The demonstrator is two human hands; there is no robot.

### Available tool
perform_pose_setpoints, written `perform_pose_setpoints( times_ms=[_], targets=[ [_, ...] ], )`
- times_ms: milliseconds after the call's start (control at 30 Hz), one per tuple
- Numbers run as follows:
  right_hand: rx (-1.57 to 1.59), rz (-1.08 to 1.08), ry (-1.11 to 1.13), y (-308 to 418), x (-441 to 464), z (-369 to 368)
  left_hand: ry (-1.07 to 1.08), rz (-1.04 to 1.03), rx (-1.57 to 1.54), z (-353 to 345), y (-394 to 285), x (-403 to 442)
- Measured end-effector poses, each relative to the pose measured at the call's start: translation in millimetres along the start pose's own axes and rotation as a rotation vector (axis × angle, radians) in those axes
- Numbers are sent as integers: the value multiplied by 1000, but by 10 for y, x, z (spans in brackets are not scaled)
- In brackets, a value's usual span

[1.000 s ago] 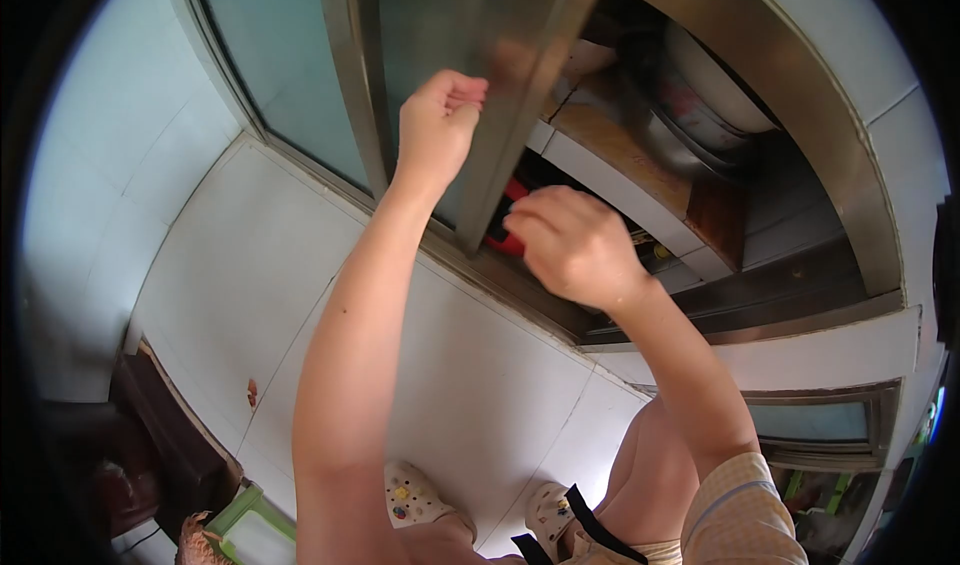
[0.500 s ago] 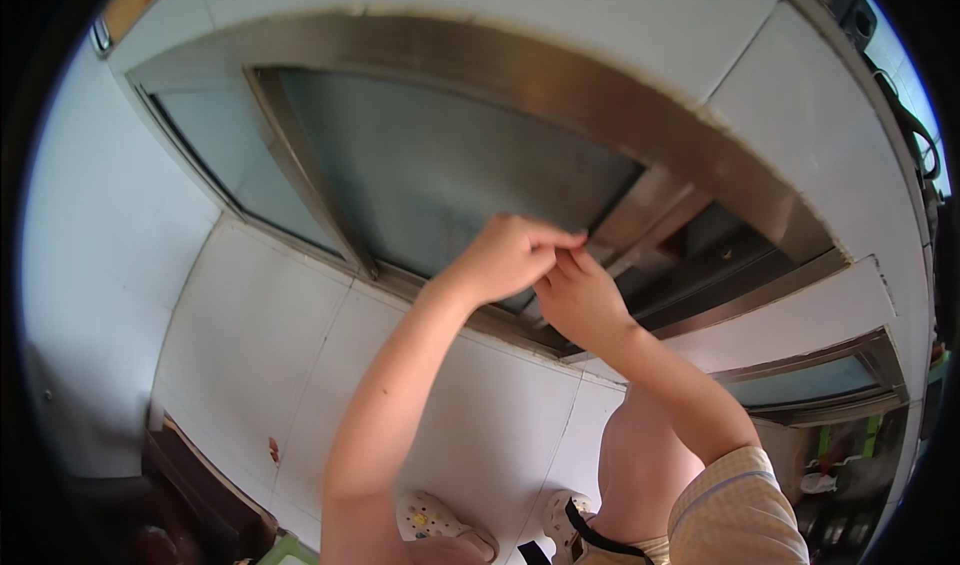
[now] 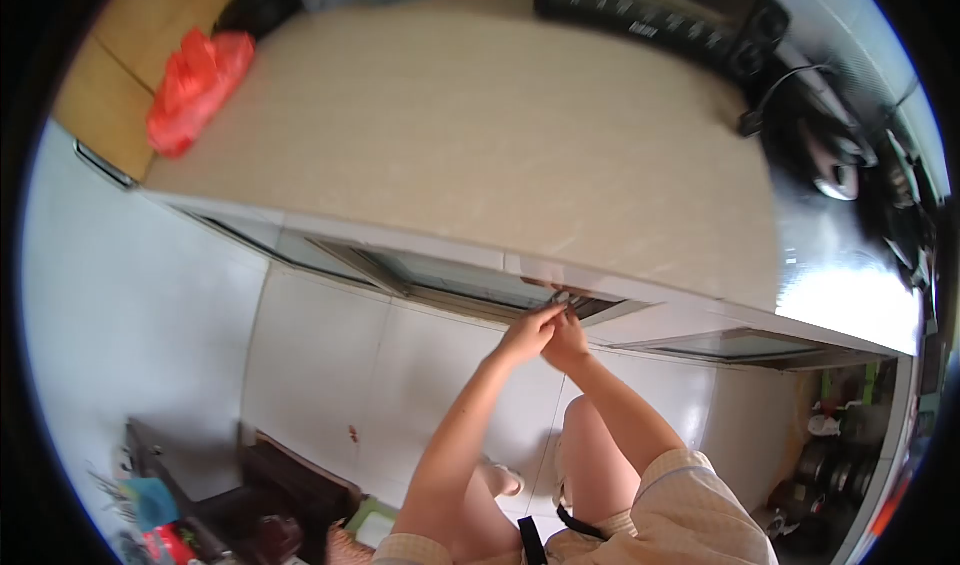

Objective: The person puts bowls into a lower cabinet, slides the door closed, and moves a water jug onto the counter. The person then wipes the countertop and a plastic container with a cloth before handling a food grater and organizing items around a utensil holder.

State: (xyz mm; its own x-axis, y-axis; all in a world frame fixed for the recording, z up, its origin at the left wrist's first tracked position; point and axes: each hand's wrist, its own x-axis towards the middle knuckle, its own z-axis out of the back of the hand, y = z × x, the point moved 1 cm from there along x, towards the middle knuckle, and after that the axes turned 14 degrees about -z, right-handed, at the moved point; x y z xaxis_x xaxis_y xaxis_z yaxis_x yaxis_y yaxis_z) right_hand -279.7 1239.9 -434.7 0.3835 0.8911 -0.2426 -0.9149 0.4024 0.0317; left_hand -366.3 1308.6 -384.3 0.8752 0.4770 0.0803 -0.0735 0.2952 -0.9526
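Note:
My left hand [image 3: 530,334] and my right hand [image 3: 567,342] meet in front of the counter's edge, fingertips pinched together. Between them is something small and dark or shiny that I cannot make out. Behind the hands is a low cabinet with metal-framed sliding glass doors [image 3: 450,275], partly hidden under the counter's overhang. The dark gap [image 3: 600,310] of the cabinet lies just to the right of my fingers.
Above the cabinet runs a beige countertop [image 3: 450,135]. On it are a red plastic bag [image 3: 200,85] at left and a black oven [image 3: 660,15] at the back. A dark brown chair or stool [image 3: 290,475] stands lower left on the tiled floor [image 3: 310,365].
The view has tilted up, bringing the countertop, oven and red bag into sight. Both hands stay pinched together and now appear close under the counter's front edge.

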Motion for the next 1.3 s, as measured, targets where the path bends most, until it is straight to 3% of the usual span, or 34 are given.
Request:
perform_pose_setpoints(
  times_ms=[33,100,167,233,333,433,467,500,600,633,700,767,967,1100,1267,1300],
  targets=[
    [-69,6,-63,27,-206,151,-4,126,-49,-22,-185,-95],
    [236,93,389,-13,-686,707,-49,248,-133,-113,-640,-426],
    [32,188,395,-81,-1133,1197,-57,132,-69,-187,-1097,-776],
    [260,179,283,-229,-1635,1690,-28,67,221,-253,-1555,-1106],
    [395,99,260,-484,-2282,2355,-25,37,267,-265,-2282,-1415],
    [548,-173,333,-782,-2825,2819,174,123,142,-110,-3129,-1397],
    [596,-248,297,-917,-2951,2856,198,-13,234,-92,-3223,-1359],
    [644,-325,245,-1055,-3035,2881,224,0,210,-68,-3339,-1279],
    [692,-572,188,-1483,-3263,2961,392,-129,279,-35,-3330,-946],
    [726,-628,67,-1596,-3395,2906,439,-160,291,-49,-3231,-795],
    [900,-928,-15,-1610,-3693,3231,566,-214,280,-123,-3180,-661],
    [1094,-1058,-130,-1657,-3941,3138,704,-160,259,-215,-3234,-320],
    [1336,-1407,-294,-1617,-4850,2746,914,-324,245,-927,-3570,349],
    [1529,-1627,-517,-1811,-5384,2437,1051,-412,163,-1832,-3741,466],
    [1842,-1677,-894,-2475,-5896,1991,1389,-598,174,-3197,-4487,565],
    [1843,-1754,-836,-2640,-6005,1946,1395,-605,166,-3497,-4571,577]
  ],
)
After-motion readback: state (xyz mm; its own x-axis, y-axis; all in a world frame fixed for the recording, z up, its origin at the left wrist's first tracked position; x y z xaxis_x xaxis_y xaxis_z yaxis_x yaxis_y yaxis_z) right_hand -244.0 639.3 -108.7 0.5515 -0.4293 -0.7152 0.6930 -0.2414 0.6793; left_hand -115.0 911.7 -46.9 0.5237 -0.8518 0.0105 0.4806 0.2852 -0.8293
